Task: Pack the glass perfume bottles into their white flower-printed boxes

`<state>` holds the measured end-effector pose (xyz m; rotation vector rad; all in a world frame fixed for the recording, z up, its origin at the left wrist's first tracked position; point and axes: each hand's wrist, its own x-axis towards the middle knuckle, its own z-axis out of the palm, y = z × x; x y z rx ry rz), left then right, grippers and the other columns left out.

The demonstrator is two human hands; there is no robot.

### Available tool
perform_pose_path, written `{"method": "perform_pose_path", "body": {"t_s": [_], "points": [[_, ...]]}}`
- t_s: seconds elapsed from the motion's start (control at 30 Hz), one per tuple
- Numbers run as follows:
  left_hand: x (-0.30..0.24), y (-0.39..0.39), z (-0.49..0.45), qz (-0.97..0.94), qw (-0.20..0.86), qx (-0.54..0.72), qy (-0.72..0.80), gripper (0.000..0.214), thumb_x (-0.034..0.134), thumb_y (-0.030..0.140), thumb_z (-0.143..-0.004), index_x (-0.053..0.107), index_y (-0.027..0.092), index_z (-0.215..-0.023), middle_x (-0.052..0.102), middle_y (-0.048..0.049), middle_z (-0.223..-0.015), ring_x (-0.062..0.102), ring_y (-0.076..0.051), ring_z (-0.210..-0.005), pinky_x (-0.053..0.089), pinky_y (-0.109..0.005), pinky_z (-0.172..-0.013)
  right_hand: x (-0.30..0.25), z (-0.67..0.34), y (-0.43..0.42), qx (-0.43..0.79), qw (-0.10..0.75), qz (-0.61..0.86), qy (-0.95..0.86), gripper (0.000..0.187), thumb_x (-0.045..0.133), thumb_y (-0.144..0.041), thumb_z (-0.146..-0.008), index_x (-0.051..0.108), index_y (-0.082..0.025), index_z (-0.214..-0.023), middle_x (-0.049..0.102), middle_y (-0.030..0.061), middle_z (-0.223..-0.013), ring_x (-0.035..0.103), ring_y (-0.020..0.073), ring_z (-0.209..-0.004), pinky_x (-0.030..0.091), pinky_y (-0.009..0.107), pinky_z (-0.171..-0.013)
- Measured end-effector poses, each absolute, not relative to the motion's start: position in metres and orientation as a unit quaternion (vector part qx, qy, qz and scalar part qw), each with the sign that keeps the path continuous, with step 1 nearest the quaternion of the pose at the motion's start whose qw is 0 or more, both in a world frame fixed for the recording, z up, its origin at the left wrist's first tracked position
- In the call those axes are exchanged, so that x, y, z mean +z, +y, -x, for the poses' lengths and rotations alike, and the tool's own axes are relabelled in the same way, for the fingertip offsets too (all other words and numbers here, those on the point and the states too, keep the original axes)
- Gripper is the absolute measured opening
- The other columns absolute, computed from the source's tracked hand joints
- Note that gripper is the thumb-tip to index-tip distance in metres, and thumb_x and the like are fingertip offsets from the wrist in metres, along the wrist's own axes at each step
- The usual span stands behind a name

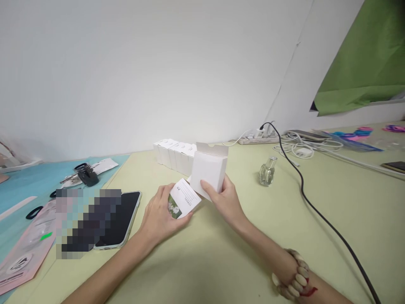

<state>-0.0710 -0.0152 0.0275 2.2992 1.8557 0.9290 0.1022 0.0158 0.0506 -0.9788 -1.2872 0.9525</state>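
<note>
My left hand is closed around a small white printed card with upside-down text and a photo of white flowers on green. My right hand grips an upright white cardboard box, thumb on its front face; the top flap stands up. The card's upper corner is close to the box's lower left side; whether they touch I cannot tell. Behind both hands stands a row of several white boxes, partly covered by the held box. To the right, a clear glass perfume bottle rests on the table.
A phone lies left of my left hand, beside a blurred patch. Farther left are a dark jar and a pink packet. A black cable crosses the right side from a power strip by the wall.
</note>
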Motion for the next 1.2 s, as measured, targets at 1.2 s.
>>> {"method": "perform_pose_path", "body": {"t_s": [1.2], "points": [[0.028,-0.02,0.076,-0.869,0.08,0.186,0.452,0.048,0.052,0.042,-0.08,0.046,0.03,-0.126,0.035,-0.002,-0.139,0.023,-0.029,-0.131,0.037,-0.047,-0.1,0.039,-0.104,0.026,0.453,0.628,0.419,-0.474,0.04,0.056,-0.041,-0.075,0.049,-0.021,-0.109,0.059,0.0043,-0.112,0.055,0.0208,-0.1,0.045,0.03,-0.081]]}}
